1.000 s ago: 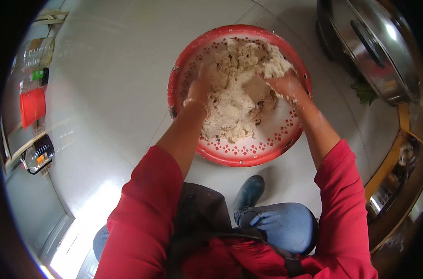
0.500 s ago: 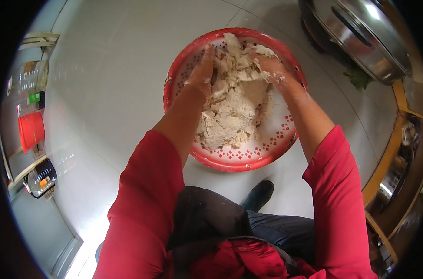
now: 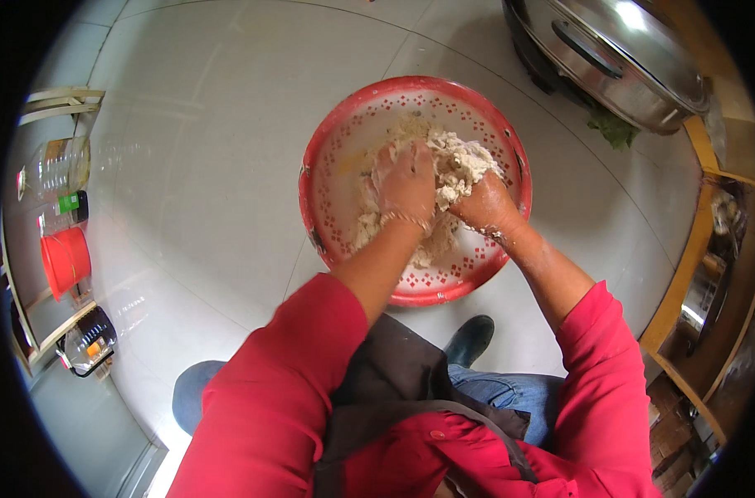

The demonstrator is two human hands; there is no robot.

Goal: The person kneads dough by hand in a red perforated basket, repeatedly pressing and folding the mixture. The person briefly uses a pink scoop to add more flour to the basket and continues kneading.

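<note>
Head view: crumbly dough (image 3: 460, 159) lies in the red-rimmed basin (image 3: 435, 295) on the floor (image 3: 203, 174). Left hand (image 3: 406, 184), back uppermost, and right hand (image 3: 487, 206) contact it, close together; whether either grips cannot be determined.

No lettering legible. Green label (image 3: 68, 202) on a clear plastic container (image 3: 54, 219), left side of the frame: too small to read.

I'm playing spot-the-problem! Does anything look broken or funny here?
Yes: the red-rimmed basin has dark, chipped-looking patches on its left edge, breaking the smooth red. Also, stray-looking green leaves poke out by the shiny pot.
</note>
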